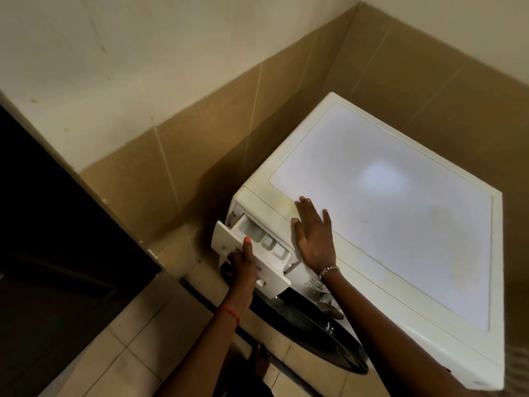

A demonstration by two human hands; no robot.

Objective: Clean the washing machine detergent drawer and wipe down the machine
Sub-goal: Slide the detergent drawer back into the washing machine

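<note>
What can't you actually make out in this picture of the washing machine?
All from the head view:
- Lettering on the detergent drawer front: mostly covered by the left hand gripping it.
- Drawer's rear end: hidden inside the washing machine.
- Printed text on the control panel: too small and blurred, partly behind the wrist of the right hand.
- Door: seen edge-on from above, so the drum is hidden.
- Dark area at left: too dim to identify.

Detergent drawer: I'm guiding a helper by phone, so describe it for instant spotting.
A white washing machine stands in the tiled corner. At the top of its front, the detergent drawer juts out, gripped by the left hand. Only it shows small open compartments.
</note>
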